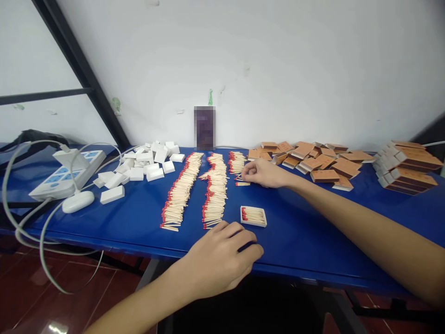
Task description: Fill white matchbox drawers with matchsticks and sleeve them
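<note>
My right hand is at the near end of a short row of red-tipped matches, its thumb and fingertips pinched on matches there. How many it grips is hidden by the fingers. My left hand hangs over the front edge of the table, palm down, fingers loosely bent and apart, with nothing visible in them. Between the two hands lies a white matchbox tray, partly filled with matches, red heads to the left. Two longer rows of matches, a left row and a middle row, run toward the wall.
White empty trays are heaped at the back left, beside a power strip with white cables. Orange matchbox sleeves lie piled at the back right. Stacked matchboxes stand farther right on the blue table.
</note>
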{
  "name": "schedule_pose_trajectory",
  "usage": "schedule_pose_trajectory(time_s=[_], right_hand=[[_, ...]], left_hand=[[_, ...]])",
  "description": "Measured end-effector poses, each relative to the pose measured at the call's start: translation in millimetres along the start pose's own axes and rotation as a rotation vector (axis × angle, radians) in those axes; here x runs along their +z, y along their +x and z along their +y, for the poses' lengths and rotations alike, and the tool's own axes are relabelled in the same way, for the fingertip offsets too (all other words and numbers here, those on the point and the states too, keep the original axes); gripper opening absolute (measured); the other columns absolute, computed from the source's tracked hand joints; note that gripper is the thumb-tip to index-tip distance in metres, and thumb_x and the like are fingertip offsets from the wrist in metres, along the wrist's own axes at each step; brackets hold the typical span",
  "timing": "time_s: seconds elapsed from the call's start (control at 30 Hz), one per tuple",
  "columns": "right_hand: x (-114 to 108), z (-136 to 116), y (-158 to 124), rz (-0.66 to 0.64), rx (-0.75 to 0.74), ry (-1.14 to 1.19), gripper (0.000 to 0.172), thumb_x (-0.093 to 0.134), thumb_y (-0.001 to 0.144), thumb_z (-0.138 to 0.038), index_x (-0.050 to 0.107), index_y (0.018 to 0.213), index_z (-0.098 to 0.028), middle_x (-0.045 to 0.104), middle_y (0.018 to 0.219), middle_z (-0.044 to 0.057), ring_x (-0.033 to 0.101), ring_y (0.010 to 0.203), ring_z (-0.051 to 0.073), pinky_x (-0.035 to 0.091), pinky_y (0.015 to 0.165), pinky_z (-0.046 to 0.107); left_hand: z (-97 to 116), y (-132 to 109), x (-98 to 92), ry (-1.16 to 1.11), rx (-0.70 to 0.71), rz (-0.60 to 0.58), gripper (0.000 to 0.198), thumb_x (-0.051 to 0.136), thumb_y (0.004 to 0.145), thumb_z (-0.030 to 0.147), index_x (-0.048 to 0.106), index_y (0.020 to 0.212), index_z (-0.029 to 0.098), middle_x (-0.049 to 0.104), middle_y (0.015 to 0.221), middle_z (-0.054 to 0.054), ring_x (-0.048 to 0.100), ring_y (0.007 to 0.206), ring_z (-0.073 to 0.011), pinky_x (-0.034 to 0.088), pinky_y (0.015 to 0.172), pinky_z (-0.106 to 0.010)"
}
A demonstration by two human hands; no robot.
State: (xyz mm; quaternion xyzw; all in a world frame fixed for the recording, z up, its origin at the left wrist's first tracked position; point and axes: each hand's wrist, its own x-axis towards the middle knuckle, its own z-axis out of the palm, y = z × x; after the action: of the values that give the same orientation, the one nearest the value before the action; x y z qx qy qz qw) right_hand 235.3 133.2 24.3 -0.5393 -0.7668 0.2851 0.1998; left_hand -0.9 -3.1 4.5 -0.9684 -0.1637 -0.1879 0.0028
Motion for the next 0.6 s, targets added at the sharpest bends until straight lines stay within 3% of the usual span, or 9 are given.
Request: schedule_pose_trajectory(time_s=[0.2,0.47,0.6], right_hand=[[3.3,0.9,2.7,0.076,-0.104,-0.065,0.014,0.059,0.072,-0.030,0.062,0.069,-0.017,0.053,0.055,-0.002,0.043,0.050,0.010,0.032,0.050,0.025],[7.6,3.8,-7.4,0.149,-0.194,0.081,0.026,0.057,0.082,-0.042,0.060,0.081,-0.016,0.059,0.070,0.000,0.042,0.051,0.009,0.032,0.049,0.025],[10.0,1.9,-9.7,0.155,-0.221,0.115,0.027,0.058,0.084,-0.043,0.059,0.080,-0.017,0.062,0.077,0.003,0.050,0.058,0.011,0.038,0.053,0.026]], left_hand=[[0.4,0.3,0.1,0.006,0.006,0.000,0.016,0.051,0.096,0.016,0.060,0.109,0.016,0.063,0.109,-0.004,0.054,0.096,-0.0202,0.046,0.083,-0.035],[0.0,-0.8,0.9,0.008,0.005,0.002,0.016,0.051,0.095,0.016,0.060,0.109,0.016,0.062,0.108,-0.004,0.054,0.096,-0.0199,0.046,0.083,-0.034],[-0.3,0.2,1.0,0.014,0.013,0.009,0.015,0.051,0.095,0.015,0.060,0.108,0.016,0.063,0.107,-0.005,0.054,0.095,-0.0200,0.046,0.082,-0.034]])
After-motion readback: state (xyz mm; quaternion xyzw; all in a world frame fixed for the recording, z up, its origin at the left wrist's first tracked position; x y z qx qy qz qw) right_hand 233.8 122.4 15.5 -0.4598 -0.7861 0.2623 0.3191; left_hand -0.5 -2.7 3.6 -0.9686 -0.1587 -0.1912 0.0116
